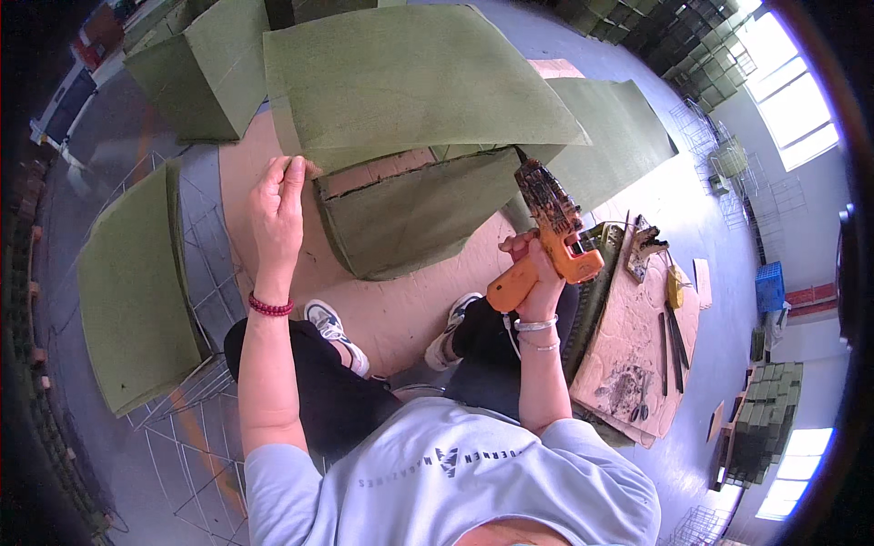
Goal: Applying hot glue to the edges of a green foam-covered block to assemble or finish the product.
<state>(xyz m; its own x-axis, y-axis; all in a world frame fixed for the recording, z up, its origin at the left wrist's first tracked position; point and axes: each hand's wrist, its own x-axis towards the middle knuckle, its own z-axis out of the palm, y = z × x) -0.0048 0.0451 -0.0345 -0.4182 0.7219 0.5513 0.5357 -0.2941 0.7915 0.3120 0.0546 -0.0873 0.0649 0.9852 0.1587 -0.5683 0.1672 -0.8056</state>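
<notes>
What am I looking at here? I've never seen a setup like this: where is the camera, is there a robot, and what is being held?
There is no robot here, just a person using two bare hands. The camera sits on the person's head and looks down; its very wide lens bends straight edges near the rim. The person's left is the picture's left.

The left hand appears to pinch the near left corner of a green mesh sheet. The right hand grips an orange glue gun, its front crusted dark. Under the sheet stands a green box-like piece, on brown sheeting spread over the floor. To the right lies a brown board with dark strips on it.
</notes>
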